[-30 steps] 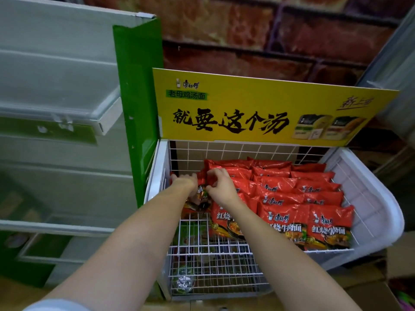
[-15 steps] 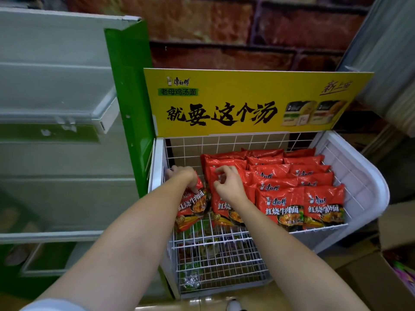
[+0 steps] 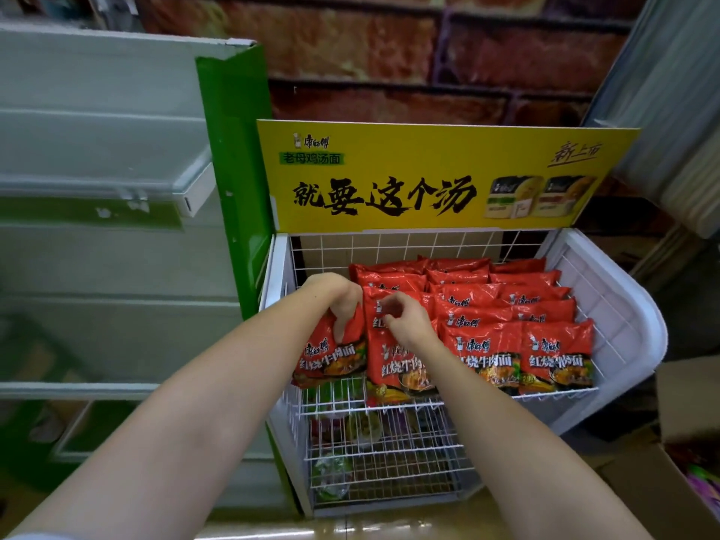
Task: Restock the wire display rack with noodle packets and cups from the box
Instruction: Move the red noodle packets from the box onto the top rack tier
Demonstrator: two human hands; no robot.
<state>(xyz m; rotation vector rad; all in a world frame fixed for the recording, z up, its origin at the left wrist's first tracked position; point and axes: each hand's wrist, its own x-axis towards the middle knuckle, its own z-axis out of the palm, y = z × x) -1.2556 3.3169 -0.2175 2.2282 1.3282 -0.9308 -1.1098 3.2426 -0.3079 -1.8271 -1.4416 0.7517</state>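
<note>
Red noodle packets (image 3: 502, 305) fill right and middle of top wire rack (image 3: 623, 317). Left hand (image 3: 331, 298) grips top edge of leftmost packet (image 3: 331, 352); right hand (image 3: 405, 321) pinches top of next packet (image 3: 393, 364). Risk: leftmost packet sits tilted at front wire, could slip through gap to lower shelf (image 3: 389, 454). Box (image 3: 670, 489) at lower right.

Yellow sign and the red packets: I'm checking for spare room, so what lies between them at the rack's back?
In the head view, only bare white wire grid shows between the yellow sign and the rearmost red packets.
</note>
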